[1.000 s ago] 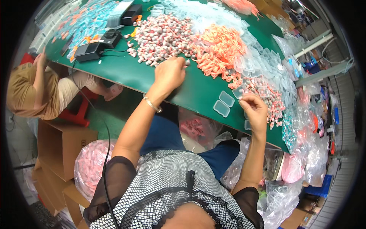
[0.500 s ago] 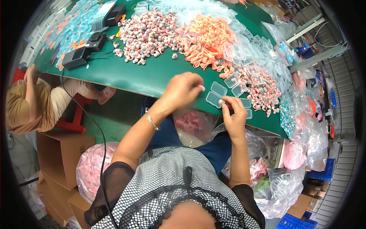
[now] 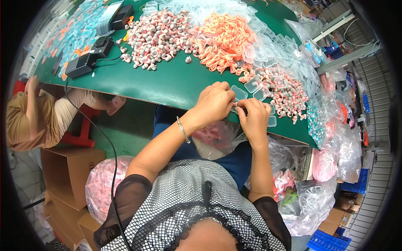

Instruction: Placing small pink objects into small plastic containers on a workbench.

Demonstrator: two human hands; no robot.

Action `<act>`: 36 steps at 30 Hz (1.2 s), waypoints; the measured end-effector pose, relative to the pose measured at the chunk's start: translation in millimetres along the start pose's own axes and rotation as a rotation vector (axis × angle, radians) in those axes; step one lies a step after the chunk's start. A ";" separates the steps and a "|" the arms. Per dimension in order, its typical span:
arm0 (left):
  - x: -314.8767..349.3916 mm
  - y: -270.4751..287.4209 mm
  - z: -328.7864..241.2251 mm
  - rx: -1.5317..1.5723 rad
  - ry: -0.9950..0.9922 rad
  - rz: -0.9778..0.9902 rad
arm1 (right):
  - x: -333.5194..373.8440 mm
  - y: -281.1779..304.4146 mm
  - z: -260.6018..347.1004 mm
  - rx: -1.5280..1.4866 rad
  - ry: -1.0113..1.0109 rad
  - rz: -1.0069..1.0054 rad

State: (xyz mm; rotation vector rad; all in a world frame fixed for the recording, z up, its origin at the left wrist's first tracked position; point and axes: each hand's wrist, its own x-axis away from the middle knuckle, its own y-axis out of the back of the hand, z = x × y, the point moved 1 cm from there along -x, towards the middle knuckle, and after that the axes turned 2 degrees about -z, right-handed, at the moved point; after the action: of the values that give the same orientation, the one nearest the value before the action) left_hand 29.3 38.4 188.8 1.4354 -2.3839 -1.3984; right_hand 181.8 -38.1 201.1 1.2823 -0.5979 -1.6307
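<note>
Over the table's front edge, my left hand [image 3: 215, 103] and my right hand [image 3: 254, 119] meet with their fingertips pinched together. A small pink-and-whitish plug-like piece [image 3: 235, 105] shows between them, mostly hidden by the fingers. Just behind it lies an open clear plastic case [image 3: 238, 93], its nearer half covered by my hands. To the right of my right hand is a heap of small pink-and-white pieces [image 3: 289, 94], with more clear cases [image 3: 253, 84] at its left side. Bundled orange cords [image 3: 228, 42] are piled beyond my hands.
A large heap of pink-and-grey plugs [image 3: 159, 37] sits on the green table [image 3: 142, 85]. Black boxes [image 3: 81, 66] with a cable stand at the left. Many clear cases [image 3: 289, 54] lie at the far right. Another person [image 3: 29, 113] sits at the left. Cardboard boxes [image 3: 69, 178] stand below.
My left hand has moved right and forward with a small pink piece, meeting my right hand at the clear case. The right hand has shifted slightly and its fingers now meet the left's.
</note>
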 end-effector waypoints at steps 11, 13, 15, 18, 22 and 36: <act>8.0 14.0 5.2 -0.013 -0.050 0.128 | -7.8 11.1 -12.7 -0.177 -0.090 0.101; 8.2 13.4 5.8 -0.036 -0.036 0.136 | -12.8 11.9 -19.2 -0.209 -0.142 0.079; 11.2 18.9 5.4 -0.050 -0.020 0.139 | -24.9 11.4 -20.7 -0.112 -0.052 0.017; 16.9 25.6 8.2 -0.069 0.005 0.141 | -47.3 6.9 -20.7 0.054 0.076 -0.035; 21.3 29.7 11.4 -0.067 0.025 0.131 | -68.8 -11.4 -26.9 0.245 0.166 -0.054; 30.9 41.0 31.2 0.060 0.061 0.061 | -56.1 -0.6 -17.1 -0.416 -0.156 -0.038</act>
State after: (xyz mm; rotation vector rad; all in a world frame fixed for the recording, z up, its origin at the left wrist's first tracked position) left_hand -30.4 44.4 186.7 1.3848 -2.4292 -1.2620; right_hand 197.8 14.7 221.1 0.8718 -0.3030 -1.7835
